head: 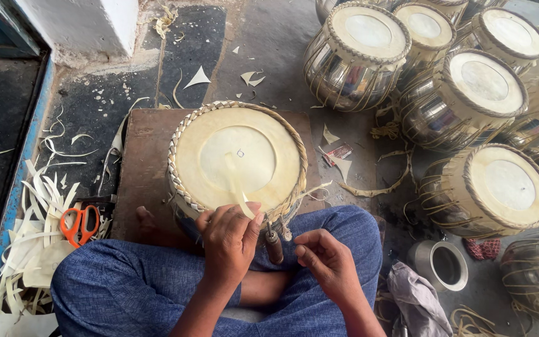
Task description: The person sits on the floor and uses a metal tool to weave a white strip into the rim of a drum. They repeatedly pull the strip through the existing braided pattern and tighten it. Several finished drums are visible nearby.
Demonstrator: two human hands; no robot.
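Observation:
A metal drum with a pale skin head (238,159) and a braided leather rim stands on a brown board (145,168) in front of my crossed legs. My left hand (229,240) pinches a pale leather strip (237,184) that lies across the drum head and bends at the near rim. My right hand (325,262) is curled beside a wooden-handled tool (274,245) stuck at the drum's near edge; its fingers seem to hold a thin strip end, though I cannot tell for sure.
Several finished shiny drums (469,93) crowd the right and far side. Orange-handled scissors (80,223) lie on a heap of leather cuttings (32,249) at left. A small metal cup (444,265) and grey cloth (416,299) sit at lower right.

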